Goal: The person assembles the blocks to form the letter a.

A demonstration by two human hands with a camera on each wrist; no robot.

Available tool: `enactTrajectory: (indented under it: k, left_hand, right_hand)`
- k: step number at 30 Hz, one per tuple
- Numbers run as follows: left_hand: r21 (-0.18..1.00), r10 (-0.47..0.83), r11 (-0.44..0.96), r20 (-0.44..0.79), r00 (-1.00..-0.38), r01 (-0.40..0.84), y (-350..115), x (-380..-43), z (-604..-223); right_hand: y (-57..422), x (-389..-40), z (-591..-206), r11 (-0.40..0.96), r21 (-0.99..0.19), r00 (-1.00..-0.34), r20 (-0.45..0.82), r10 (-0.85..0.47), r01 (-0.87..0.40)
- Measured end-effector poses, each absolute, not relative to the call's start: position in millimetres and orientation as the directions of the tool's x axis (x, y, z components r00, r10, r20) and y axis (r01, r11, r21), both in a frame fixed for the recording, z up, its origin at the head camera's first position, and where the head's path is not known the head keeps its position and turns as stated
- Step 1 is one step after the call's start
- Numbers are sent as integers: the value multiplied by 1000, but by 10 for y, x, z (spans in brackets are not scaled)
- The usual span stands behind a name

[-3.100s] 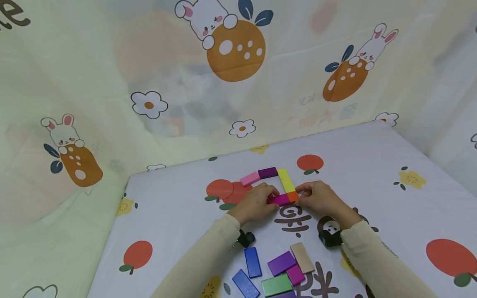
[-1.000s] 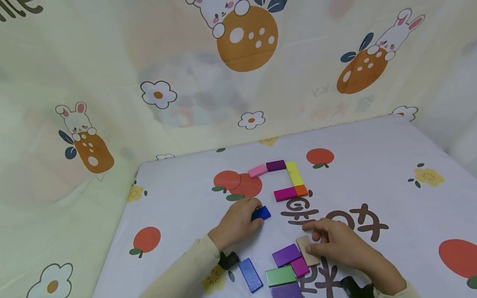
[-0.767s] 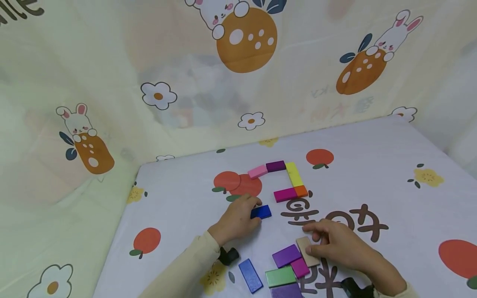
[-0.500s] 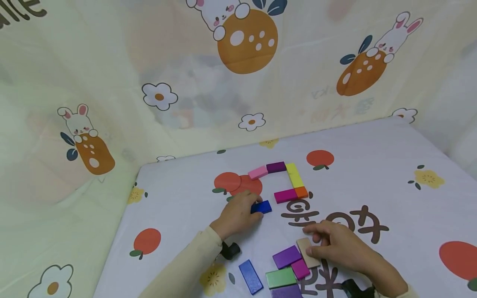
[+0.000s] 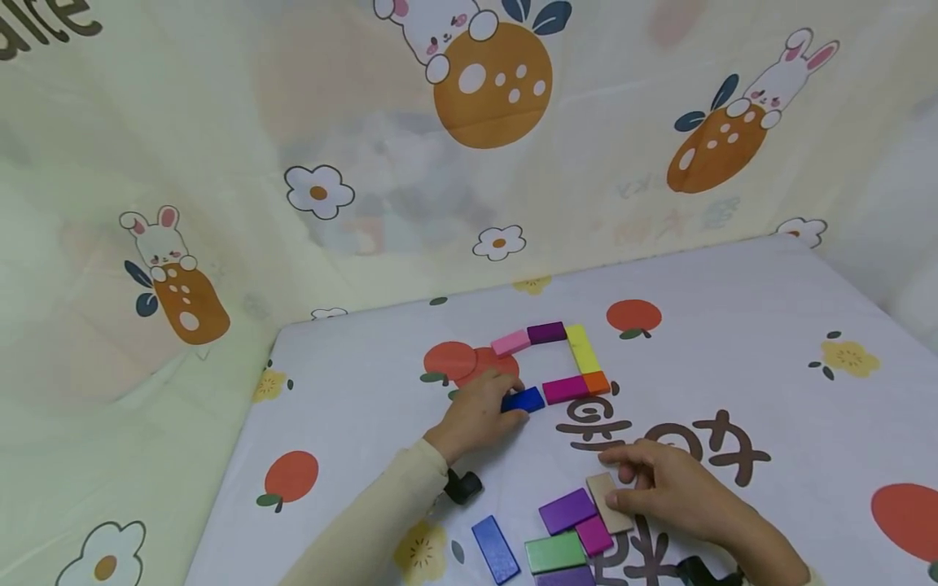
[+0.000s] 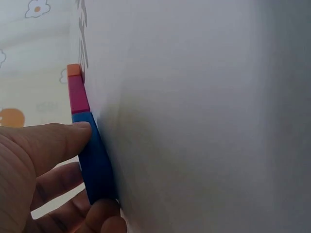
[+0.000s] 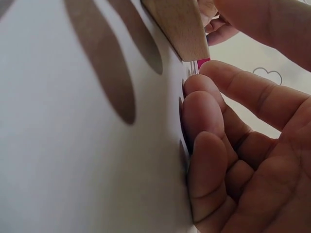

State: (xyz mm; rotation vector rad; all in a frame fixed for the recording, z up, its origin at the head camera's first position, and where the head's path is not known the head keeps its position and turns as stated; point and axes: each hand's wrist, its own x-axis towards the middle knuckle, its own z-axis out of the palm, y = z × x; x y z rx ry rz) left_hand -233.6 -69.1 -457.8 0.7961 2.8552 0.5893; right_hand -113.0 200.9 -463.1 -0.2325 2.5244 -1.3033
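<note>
My left hand (image 5: 478, 415) pinches a dark blue block (image 5: 524, 400) between thumb and fingers, low over the table. Its right end lies close to the magenta block (image 5: 566, 389); in the left wrist view the blue block (image 6: 95, 155) and magenta block (image 6: 78, 93) look end to end. An orange block (image 5: 597, 382), a yellow block (image 5: 583, 349), a dark purple block (image 5: 546, 333) and a pink block (image 5: 510, 343) continue the outline. My right hand (image 5: 670, 484) rests with loosely bent fingers beside a beige wooden block (image 5: 607, 500); whether the thumb touches it I cannot tell.
Nearer me lie a lighter blue block (image 5: 495, 549), a purple block (image 5: 567, 510), a small magenta block (image 5: 594, 535), a green block (image 5: 555, 553) and another purple block (image 5: 566, 577). A printed cloth covers the table (image 5: 733, 325); a patterned curtain (image 5: 410, 187) hangs behind.
My left hand picked up a dark blue block from the near group and carried it forward, then right to the magenta block. The right hand left the outline for the beige block and stays there.
</note>
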Motion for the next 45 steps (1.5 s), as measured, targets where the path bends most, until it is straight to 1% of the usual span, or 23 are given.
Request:
enactTrajectory:
  k: [4, 12, 31, 45]
  left_hand:
    - [408, 511, 788, -14, -860, 461, -677, -2345, -4587]
    - [428, 511, 780, -16, -860, 456, -662, -2340, -4582]
    - [444, 496, 785, -29, -868, 433, -641, -2330, -4574]
    - [448, 494, 785, -37, -869, 428, -649, -2344, -4577]
  right_hand:
    - [2027, -1124, -4647, 550, -835, -942, -169, -291, -21]
    - [2039, -1115, -4656, 544, -838, -942, -148, -301, -43]
    - [2048, -1125, -4659, 543, -838, -935, -156, -317, -44]
    - [2040, -1136, -4641, 564, -825, -927, -188, -323, -30]
